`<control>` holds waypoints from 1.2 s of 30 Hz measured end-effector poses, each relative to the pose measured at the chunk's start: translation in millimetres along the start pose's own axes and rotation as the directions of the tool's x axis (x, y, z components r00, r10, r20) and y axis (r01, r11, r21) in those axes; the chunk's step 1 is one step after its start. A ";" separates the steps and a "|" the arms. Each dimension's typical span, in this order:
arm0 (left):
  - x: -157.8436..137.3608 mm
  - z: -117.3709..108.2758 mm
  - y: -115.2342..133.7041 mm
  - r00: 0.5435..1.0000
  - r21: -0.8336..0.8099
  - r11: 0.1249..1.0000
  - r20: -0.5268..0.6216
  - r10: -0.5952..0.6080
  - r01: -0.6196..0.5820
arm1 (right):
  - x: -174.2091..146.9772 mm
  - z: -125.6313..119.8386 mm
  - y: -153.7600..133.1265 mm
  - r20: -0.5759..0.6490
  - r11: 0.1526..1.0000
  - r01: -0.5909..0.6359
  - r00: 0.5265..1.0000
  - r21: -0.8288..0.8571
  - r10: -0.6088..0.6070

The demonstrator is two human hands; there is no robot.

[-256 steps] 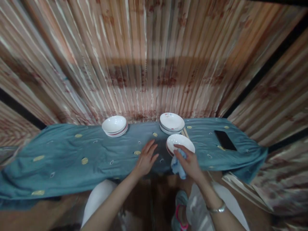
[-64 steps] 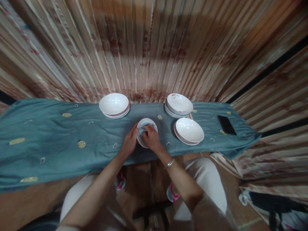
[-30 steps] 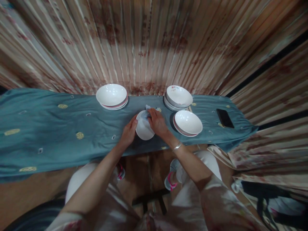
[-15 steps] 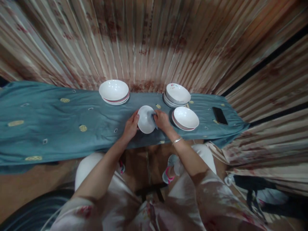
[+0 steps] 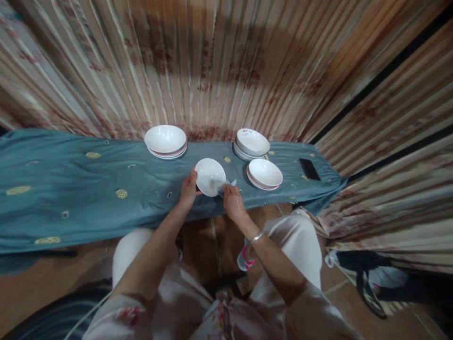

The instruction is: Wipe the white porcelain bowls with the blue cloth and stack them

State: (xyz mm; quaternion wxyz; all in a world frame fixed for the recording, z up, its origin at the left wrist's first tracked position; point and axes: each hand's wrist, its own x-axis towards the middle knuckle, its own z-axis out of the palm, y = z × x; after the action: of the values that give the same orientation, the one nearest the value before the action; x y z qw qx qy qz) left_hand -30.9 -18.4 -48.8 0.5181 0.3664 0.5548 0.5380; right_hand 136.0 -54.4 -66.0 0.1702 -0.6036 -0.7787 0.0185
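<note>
Fingers (image 5: 193,174) of the left hand (image 5: 188,191): closed on the left side of a white bowl (image 5: 209,174), thumb at the rim, the others largely hidden.
Fingers of the right hand (image 5: 233,203): drawn together on a bunched bluish cloth (image 5: 232,182), at the bowl's right rim on the person's side; pressure cannot be told.
Bowl, location: over the front part of the cloth-covered counter (image 5: 78,184), between the left stack (image 5: 165,139) and the front right stack (image 5: 265,174); base contact not visible from where I stand.
Bowl, bearing: mouth upward, apparently tipped toward the person; round, hence no clear long axis.
Bowl, reason for hold: gripped at one side, seemingly to steady it while leaving inside and opposite rim within the cloth's reach.
Left stack: nested white bowls, mouths up, near the back edge.
Rear right stack (image 5: 252,141): nested white dishes, the topmost flowered, mouths up.
Front right stack: white bowls, mouths up, just in front of the rear one.
Stacks, reason for placing: nested and set to either side, presumably to give the hands room.
Dark phone (image 5: 310,169): flat at the counter's right end, long axis slanting from back left to front right; well apart from the hands.
</note>
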 end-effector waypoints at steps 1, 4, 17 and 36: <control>0.8 -0.2 -0.2 1.000 -0.006 1.000 -0.005 -0.010 0.010 | -3.9 0.0 -2.5 -0.006 1.000 0.014 1.000 -0.006 -0.014; 1.7 -0.5 -0.1 1.000 -0.014 1.000 0.017 -0.013 0.014 | -13.1 -0.4 -11.4 -0.035 0.999 0.043 0.998 -0.023 -0.044; 11.9 -4.1 -14.7 0.977 0.090 0.973 0.021 0.211 -0.212 | 7.9 -2.0 -68.9 -0.109 0.940 0.162 0.985 0.300 -0.135; -3.7 -6.6 1.4 0.993 -0.041 0.999 0.118 0.007 -0.002 | 65.4 16.6 -33.8 0.049 0.927 0.052 0.996 0.372 -0.076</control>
State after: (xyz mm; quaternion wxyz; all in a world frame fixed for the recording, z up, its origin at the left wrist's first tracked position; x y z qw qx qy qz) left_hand -36.8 -23.3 -47.5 0.5564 0.3882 0.5112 0.5276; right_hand 85.7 1.3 -57.8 0.2571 -0.5339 -0.7855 0.1783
